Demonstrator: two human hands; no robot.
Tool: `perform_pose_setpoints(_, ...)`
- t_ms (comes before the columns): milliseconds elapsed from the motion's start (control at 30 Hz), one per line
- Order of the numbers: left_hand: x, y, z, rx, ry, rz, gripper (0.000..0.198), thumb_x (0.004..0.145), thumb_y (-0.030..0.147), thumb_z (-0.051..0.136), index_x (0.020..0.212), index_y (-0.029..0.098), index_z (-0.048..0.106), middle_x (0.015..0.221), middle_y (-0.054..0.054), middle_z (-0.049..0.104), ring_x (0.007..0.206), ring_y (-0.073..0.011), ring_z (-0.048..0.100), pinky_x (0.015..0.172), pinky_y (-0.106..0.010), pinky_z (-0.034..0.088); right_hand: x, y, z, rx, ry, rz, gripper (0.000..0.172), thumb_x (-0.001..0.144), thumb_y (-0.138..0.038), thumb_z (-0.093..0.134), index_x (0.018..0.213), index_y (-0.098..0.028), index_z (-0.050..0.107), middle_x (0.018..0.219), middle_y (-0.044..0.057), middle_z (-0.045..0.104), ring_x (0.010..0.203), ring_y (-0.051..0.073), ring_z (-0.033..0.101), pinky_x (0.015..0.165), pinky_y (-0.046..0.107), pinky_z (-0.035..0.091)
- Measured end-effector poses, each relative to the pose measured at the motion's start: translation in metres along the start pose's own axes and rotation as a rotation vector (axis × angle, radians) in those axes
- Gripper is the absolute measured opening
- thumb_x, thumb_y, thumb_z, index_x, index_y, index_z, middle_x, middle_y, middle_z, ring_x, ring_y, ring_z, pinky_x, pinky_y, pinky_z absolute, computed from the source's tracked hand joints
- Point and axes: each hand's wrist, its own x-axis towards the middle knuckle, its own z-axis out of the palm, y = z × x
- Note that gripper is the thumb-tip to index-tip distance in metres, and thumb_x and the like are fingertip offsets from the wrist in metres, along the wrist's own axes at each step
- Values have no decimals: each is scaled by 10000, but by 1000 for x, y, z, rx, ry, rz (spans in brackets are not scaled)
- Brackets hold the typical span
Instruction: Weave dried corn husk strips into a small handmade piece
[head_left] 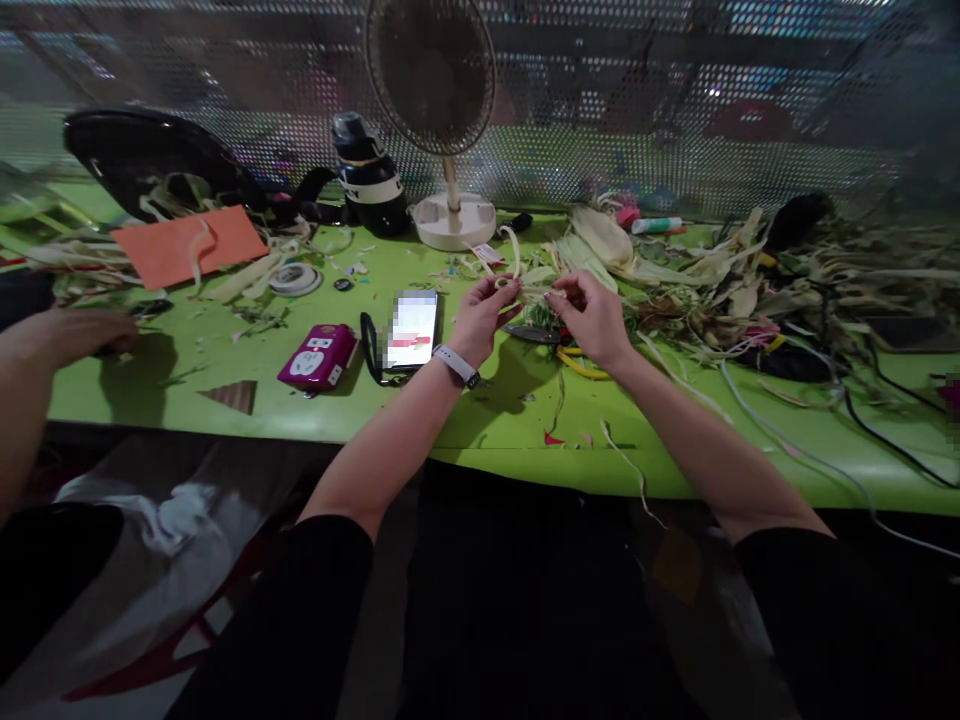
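Observation:
A pale strip of dried corn husk (514, 252) rises in a curl from the fingertips of my left hand (480, 318), which pinches it. My right hand (596, 318) is closed at the fingertips on the other end of the pale husk piece, a short way to the right. Both hands are held just above the green table, and the exact shape of the piece between them is hard to make out. Beneath them lie a dark, blade-like tool (531, 334) and yellow handles (583, 366), partly hidden by my right hand.
Left of my hands lie a lit phone (412, 330) and a purple box (319, 358). Behind stand a fan (452, 222) and a black bottle (371, 190). Husks (720, 280) and cables heap at right. Another person's hand (94, 335) rests at far left near an orange sheet (161, 252).

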Motion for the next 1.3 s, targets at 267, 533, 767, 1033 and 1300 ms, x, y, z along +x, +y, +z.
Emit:
perform_pose_setpoints(267,-2,3,-1,290,-63,68,146,713,152,734,812,172,629,680,33,605,610,-65,592,644,-220,521,-3,-8,-8,-494,-62,-310,301,987,-403,389,918,-203,604,1085,154,640,1084,299,585,934,504,451)
perform_pose_setpoints(533,-11,10,5,383,-349,-63,183,688,71,737,831,146,649,720,2,642,660,-107,624,692,-287,534,5,3,-14,-457,-100,-360,375,981,-504,332,972,-231,590,941,116,685,1036,290,632,1018,570,414)
perform_pose_setpoints(767,-13,13,7,204,-265,-139,167,751,137,729,807,176,576,749,30,587,656,-70,601,608,-212,478,-2,4,-7,-311,-7,-143,443,971,-573,320,1077,-215,561,766,78,672,734,252,662,741,392,494)
perform_pose_setpoints(1033,-19,11,17,178,-273,-88,154,796,266,691,748,190,566,677,24,517,571,-59,464,508,-179,387,-6,4,-1,-258,33,-96,454,956,-621,313,1041,-236,536,731,51,652,678,229,637,706,361,466)
perform_pose_setpoints(1300,-7,-1,10,344,-191,133,191,769,170,725,694,185,550,618,47,468,565,-58,382,534,-197,329,-1,2,-3,-24,-9,70,454,876,-653,493,1042,-233,542,584,-17,575,554,192,570,643,378,506)
